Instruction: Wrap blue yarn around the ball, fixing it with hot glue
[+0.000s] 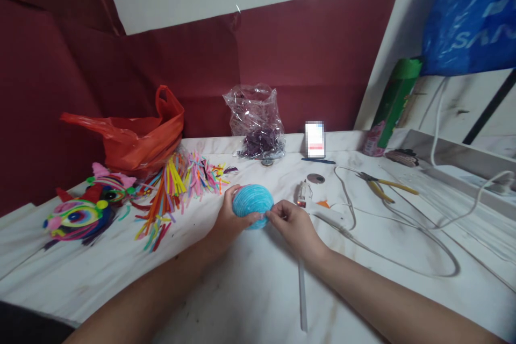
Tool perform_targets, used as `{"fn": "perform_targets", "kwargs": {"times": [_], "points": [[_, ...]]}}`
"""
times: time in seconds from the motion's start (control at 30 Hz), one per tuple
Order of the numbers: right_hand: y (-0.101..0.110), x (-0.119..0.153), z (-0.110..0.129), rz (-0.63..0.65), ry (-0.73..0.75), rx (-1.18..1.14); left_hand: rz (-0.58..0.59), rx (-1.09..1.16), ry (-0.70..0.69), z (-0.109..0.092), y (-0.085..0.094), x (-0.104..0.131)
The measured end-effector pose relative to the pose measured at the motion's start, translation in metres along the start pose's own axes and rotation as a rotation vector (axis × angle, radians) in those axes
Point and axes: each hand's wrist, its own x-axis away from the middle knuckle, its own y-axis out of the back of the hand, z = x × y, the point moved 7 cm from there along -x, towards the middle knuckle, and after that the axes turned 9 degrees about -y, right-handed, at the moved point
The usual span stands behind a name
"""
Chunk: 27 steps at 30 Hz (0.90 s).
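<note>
A round light-blue ball with a ribbed, wound surface is held just above the marble-look table, with a bit of pink at its upper left. My left hand grips it from the left, thumb across its lower front. At its right edge my right hand pinches with thumb and fingertips; whatever is between them is too small to make out. A white glue gun lies to the right of my right hand. Below that hand a thin grey strip extends toward the table's front.
Colourful decorated figures, bundled fuzzy strips and a red bag are on the left. Behind stand a clear bag and a lit phone. Yellow-handled pliers, white cables and a green container occupy the right.
</note>
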Motion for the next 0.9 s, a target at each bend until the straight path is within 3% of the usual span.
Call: {"fn": "perform_targets", "kwargs": {"times": [0.13, 0.43, 0.67, 0.9], "points": [[-0.002, 0.000, -0.002, 0.012, -0.006, 0.009, 0.058, 0.028, 0.008, 0.001, -0.004, -0.001], [-0.002, -0.001, -0.001, 0.024, 0.028, 0.024, 0.053, -0.096, 0.009, 0.003, 0.001, -0.003], [-0.001, 0.000, -0.003, 0.026, 0.003, -0.081, -0.084, -0.033, -0.049, 0.002, 0.007, -0.004], [-0.004, -0.001, -0.005, 0.037, -0.006, -0.098, -0.045, -0.019, -0.051, 0.004, 0.001, -0.001]]}}
